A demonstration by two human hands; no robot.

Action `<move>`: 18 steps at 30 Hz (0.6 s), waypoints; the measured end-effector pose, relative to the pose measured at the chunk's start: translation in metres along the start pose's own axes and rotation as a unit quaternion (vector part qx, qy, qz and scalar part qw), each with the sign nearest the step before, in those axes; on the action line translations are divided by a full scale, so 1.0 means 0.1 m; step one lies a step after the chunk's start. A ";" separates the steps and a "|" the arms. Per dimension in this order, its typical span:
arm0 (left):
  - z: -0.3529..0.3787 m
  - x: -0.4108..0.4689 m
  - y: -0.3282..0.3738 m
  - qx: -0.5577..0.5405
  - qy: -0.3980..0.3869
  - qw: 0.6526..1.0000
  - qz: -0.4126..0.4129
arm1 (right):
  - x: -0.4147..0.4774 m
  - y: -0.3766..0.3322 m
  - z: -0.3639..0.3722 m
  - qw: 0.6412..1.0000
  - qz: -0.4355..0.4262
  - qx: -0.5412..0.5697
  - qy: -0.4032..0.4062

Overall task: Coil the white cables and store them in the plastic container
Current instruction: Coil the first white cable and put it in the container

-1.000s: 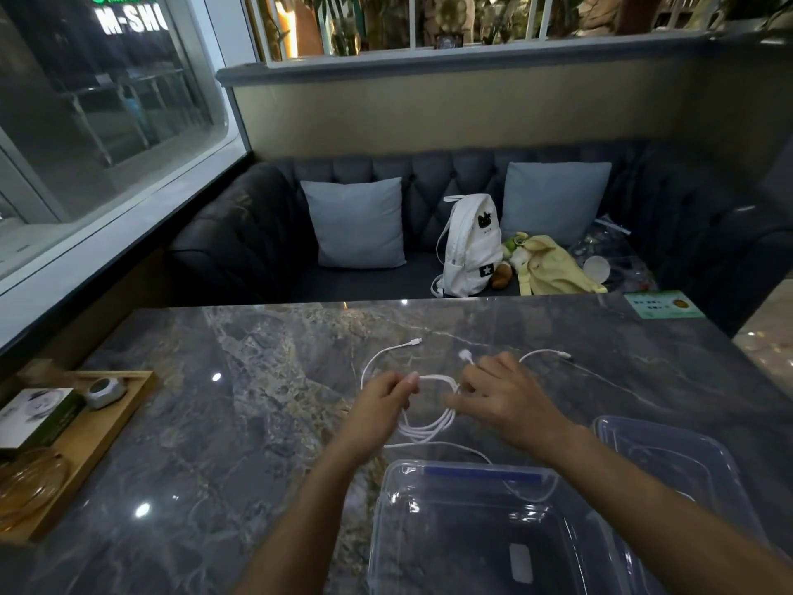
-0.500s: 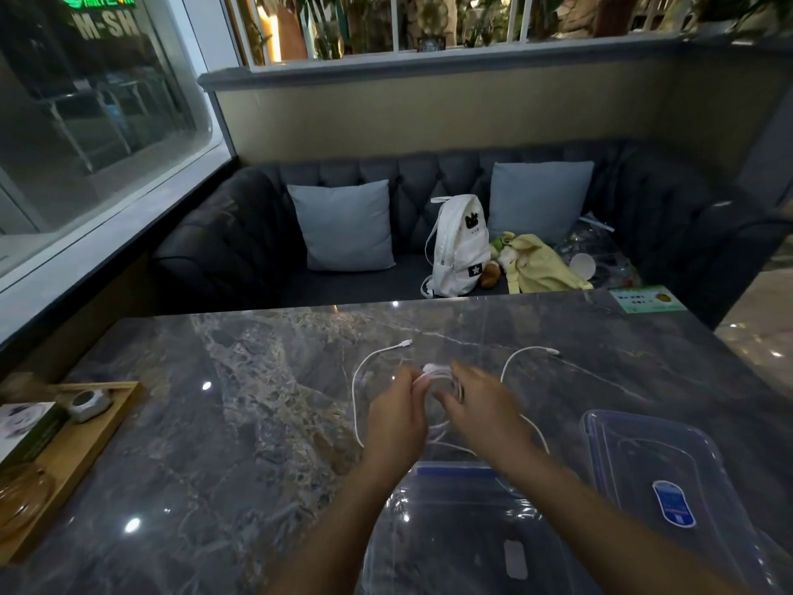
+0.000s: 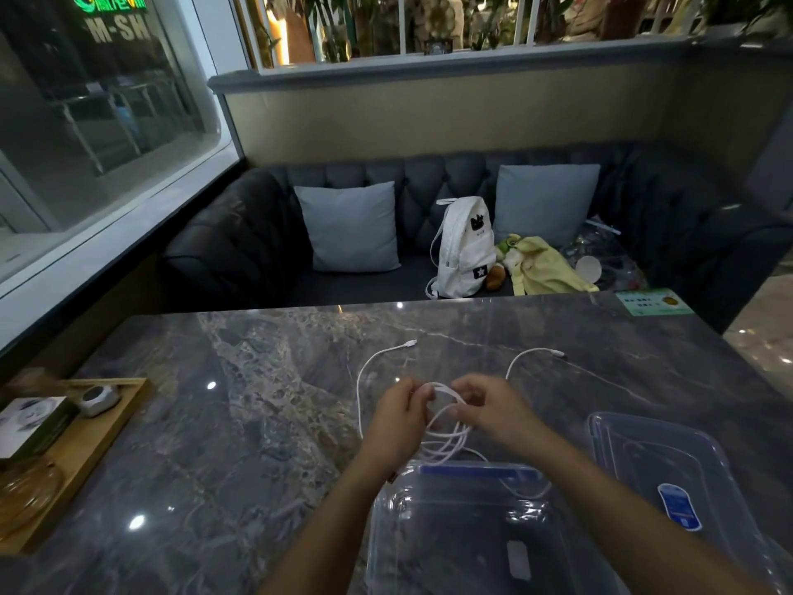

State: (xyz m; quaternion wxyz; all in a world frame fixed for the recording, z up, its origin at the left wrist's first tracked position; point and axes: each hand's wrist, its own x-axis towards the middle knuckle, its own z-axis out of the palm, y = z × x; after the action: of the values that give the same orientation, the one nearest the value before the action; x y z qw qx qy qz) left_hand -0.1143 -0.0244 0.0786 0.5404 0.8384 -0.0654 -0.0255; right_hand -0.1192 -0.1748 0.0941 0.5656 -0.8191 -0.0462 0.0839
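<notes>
Both hands pinch a coil of white cable (image 3: 446,427) just above the tabletop (image 3: 240,423) — left hand (image 3: 397,418) on its left side, right hand (image 3: 493,412) on its right — just beyond the clear plastic container (image 3: 455,530) at the near edge.

Both forearms extended forward; left hand (image 3: 397,416) and right hand (image 3: 493,407) close together, fingers curled in pinching grip.

Two hands, left (image 3: 397,416) and right (image 3: 493,412), share one coil (image 3: 446,440) of white cable; two plug ends, one (image 3: 411,343) and another (image 3: 558,353), lie toward the tabletop's far edge. One container (image 3: 467,478) sits at the near edge, one lid (image 3: 652,470) at the right edge, one tray (image 3: 81,457) at the left. Two cushions, one (image 3: 349,227) and another (image 3: 545,204), and one backpack (image 3: 465,246) sit beyond.
</notes>
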 end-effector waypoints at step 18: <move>0.02 -0.06 0.17 -0.163 0.013 0.986 0.020 | -0.05 -0.16 0.10 0.969 -0.060 0.082 0.227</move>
State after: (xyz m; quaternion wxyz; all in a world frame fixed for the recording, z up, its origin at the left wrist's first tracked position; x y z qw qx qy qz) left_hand -0.1223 -0.0321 0.0929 0.6707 0.7383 -0.0702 -0.0144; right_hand -0.1254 -0.1611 0.1062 0.6307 -0.7632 0.0416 -0.1344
